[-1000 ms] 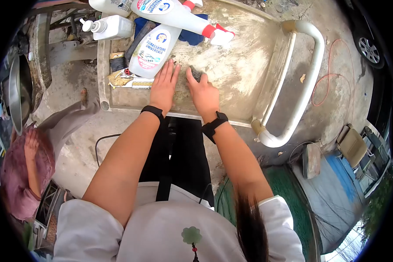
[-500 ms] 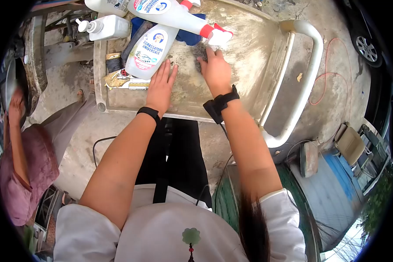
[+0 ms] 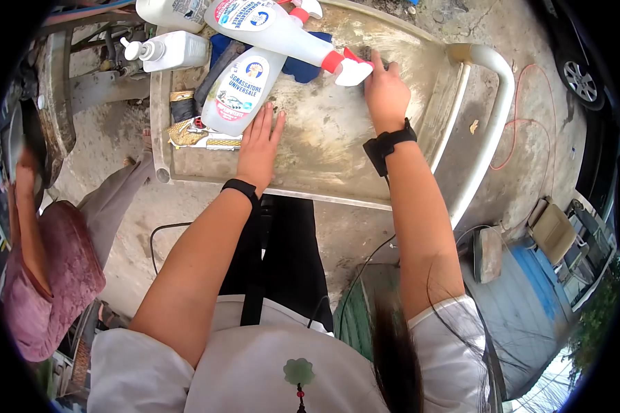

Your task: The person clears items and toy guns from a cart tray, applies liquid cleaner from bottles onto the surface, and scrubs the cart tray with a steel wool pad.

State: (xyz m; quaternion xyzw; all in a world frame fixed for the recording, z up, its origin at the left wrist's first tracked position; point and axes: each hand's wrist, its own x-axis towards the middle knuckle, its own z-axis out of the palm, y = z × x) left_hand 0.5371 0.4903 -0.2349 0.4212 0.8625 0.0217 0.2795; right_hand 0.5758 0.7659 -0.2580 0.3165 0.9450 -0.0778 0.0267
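My left hand (image 3: 260, 148) lies flat with fingers stretched out on the dirty tray top of a cart (image 3: 324, 148), close beside a lower spray bottle (image 3: 244, 89). My right hand (image 3: 387, 93) presses down on the tray farther right, its fingers closed over a dark grey scouring pad (image 3: 369, 58) that is mostly hidden. A second spray bottle (image 3: 275, 31) lies across the first, its red and white nozzle close to my right fingers. Brownish stains and pale smears mark the tray.
A white pump bottle (image 3: 176, 51), a dark blue cloth (image 3: 302, 69) and a gold-and-white packet (image 3: 200, 134) lie at the tray's left. The white cart handle (image 3: 499, 124) rises at right. Another person in a purple top (image 3: 62, 268) is at left; a car wheel (image 3: 579, 79) shows at far right.
My right hand has slid to the right and slightly away across the tray with the scouring pad. My left hand stays flat beside the spray bottle. The view has shifted slightly.
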